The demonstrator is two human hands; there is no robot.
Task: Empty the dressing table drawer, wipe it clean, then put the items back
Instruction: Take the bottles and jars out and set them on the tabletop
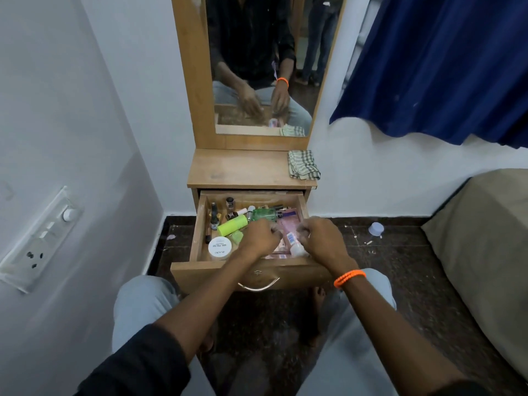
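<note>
The drawer (200,232) stood pulled out under the wooden surface (240,167), full of cosmetics — a white jar (220,247) near its front-left corner, a lime tube (232,226) behind that. Over the drawer's right half, the left hand (261,238) was curled, its grasp unclear; the right hand (323,238) pinched a small white bottle (295,247). A checked cloth (303,164) lay behind the drawer — on the surface's right end.

The drawer (197,238) stands pulled out under the tabletop (240,170). In the drawer, a jar (220,247) lies at the front left, small bottles (214,215) behind it. Above the drawer, a cloth (303,164) lies on the tabletop's right end; the mirror (257,64) rises behind.
</note>
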